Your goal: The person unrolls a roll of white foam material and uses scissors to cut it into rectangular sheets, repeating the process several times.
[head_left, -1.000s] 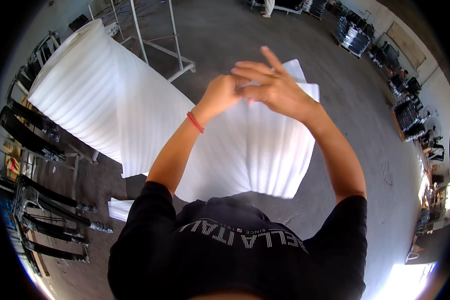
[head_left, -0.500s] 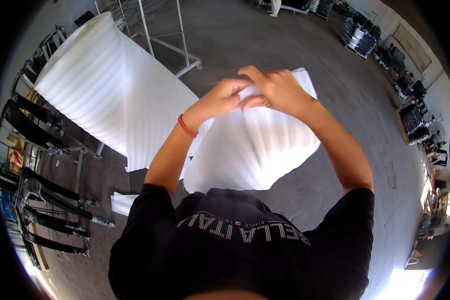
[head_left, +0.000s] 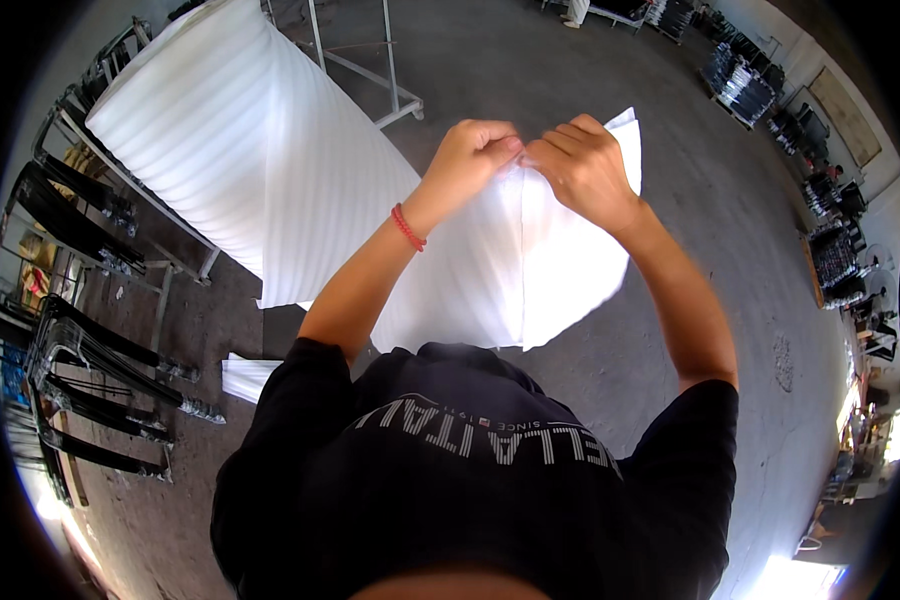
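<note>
A white foam sheet [head_left: 470,265] hangs in front of me, with a vertical fold or edge running down its middle. At its top, my left hand [head_left: 475,160], with a red bracelet on the wrist, pinches the edge between thumb and fingers. Close beside it, my right hand [head_left: 583,170] is closed on the same edge, knuckles up. Some of the sheet sticks out beyond the right hand as a pointed corner. Left of the hands lies a large roll of white foam sheet [head_left: 240,140], ribbed along its surface. Whether sheet and roll are joined is hidden.
A metal frame [head_left: 395,90] on casters stands behind the roll. At left, racks hold black curved tubular parts [head_left: 105,385]. A folded white foam piece [head_left: 248,378] rests low at left. Pallets of stacked goods [head_left: 740,85] line the far right wall. A person's legs [head_left: 575,12] show at the top.
My hands have drawn slightly apart from an overlapping position, both now gripping the sheet's top edge. The sheet hangs straighter, with a sharper middle line. The view has shifted a little.
</note>
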Tool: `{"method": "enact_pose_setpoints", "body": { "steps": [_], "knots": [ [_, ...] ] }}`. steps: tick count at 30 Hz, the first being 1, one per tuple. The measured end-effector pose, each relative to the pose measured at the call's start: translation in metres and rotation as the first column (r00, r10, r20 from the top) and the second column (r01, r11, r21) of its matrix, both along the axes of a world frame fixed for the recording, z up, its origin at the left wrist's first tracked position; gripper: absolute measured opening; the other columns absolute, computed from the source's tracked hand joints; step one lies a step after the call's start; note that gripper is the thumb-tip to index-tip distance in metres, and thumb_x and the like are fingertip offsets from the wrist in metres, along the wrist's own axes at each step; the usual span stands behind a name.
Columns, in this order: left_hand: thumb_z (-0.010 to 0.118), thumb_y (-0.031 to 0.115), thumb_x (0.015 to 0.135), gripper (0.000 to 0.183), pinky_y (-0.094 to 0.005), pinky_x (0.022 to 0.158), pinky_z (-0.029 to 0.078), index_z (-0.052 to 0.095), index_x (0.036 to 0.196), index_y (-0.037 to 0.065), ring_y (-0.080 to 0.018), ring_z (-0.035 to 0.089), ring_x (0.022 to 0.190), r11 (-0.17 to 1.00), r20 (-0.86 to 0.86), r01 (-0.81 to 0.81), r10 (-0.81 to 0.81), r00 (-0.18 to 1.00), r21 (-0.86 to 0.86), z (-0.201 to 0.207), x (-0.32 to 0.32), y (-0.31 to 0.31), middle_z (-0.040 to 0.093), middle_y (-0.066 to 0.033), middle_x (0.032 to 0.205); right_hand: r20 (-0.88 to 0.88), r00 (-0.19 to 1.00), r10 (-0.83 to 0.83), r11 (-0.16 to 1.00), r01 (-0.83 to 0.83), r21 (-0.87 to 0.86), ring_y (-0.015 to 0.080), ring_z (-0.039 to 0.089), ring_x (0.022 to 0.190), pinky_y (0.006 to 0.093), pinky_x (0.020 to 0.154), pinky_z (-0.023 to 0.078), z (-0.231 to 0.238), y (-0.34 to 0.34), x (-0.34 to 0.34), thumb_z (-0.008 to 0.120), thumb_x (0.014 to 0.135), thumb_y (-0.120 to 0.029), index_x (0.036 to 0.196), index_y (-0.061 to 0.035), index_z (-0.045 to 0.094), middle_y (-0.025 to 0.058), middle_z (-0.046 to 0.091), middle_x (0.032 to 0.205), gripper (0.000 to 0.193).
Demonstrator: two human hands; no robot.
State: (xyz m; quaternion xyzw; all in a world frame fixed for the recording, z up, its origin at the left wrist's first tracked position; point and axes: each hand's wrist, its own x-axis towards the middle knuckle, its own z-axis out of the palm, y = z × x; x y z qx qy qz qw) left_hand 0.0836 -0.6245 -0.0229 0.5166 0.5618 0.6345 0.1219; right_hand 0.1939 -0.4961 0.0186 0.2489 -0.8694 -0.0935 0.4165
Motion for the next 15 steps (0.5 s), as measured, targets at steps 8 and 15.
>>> {"method": "enact_pose_setpoints", "body": {
  "steps": [8, 15],
  "knots": [
    [0.049, 0.021, 0.083, 0.021, -0.0267, 0.056, 0.040, 0.057, 0.075, 0.004, -0.0135, 0.047, 0.055, 0.865, -0.234, -0.489, 0.502, 0.832, 0.114, 0.007, -0.111, -0.021, 0.052, -0.0049, 0.059, 0.548, 0.833, -0.075, 0.995, 0.100, -0.016, 0.0152, 0.052, 0.101, 0.0429, 0.098, 0.030, -0.149, 0.015, 0.087, 0.067, 0.063, -0.013, 0.067, -0.0111, 0.060, 0.0016, 0.059, 0.087, 0.008],
    [0.050, 0.025, 0.084, 0.021, -0.0302, 0.053, 0.041, 0.059, 0.082, 0.006, -0.0207, 0.051, 0.055, 0.646, -0.326, -0.752, 0.745, 0.582, 0.132, 0.004, -0.181, -0.082, 0.055, -0.0085, 0.060, 0.729, -0.670, -0.141, 0.649, 0.493, 0.579, 0.0261, 0.048, 0.110, 0.0483, 0.096, 0.027, -0.383, 0.059, 0.343, 0.064, 0.068, -0.038, 0.103, -0.0184, 0.062, 0.0056, 0.056, 0.113, 0.041]
  ]
}}
